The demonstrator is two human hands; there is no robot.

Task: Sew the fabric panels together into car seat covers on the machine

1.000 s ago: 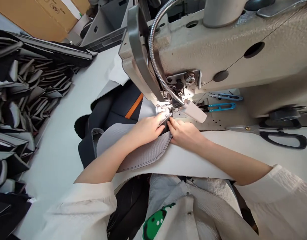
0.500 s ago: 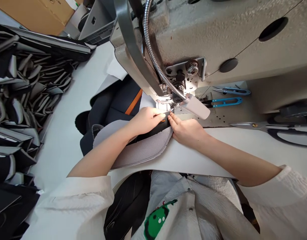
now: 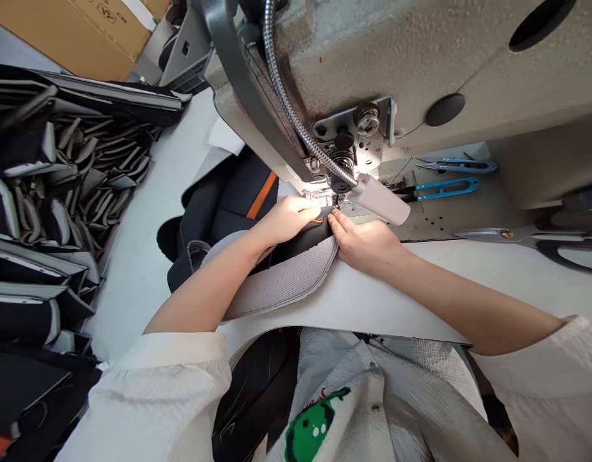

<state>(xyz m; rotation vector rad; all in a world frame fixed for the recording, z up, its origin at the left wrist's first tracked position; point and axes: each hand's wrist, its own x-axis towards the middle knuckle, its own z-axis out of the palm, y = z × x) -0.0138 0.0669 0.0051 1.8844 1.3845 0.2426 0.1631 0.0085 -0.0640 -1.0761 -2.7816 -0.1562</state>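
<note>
Pinching the dark fabric (image 3: 298, 246) at its far edge, the left hand (image 3: 287, 221) lies left of the needle area (image 3: 335, 200). The right hand (image 3: 370, 245), fingers together on the same fabric, is nearer that area. The fabric's long axis slants from near left to far right.

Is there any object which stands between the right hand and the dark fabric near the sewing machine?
Nothing visible stands between them: the right hand already touches the dark fabric with its fingertips. The white lamp head is beyond the hand, not in between.
</note>
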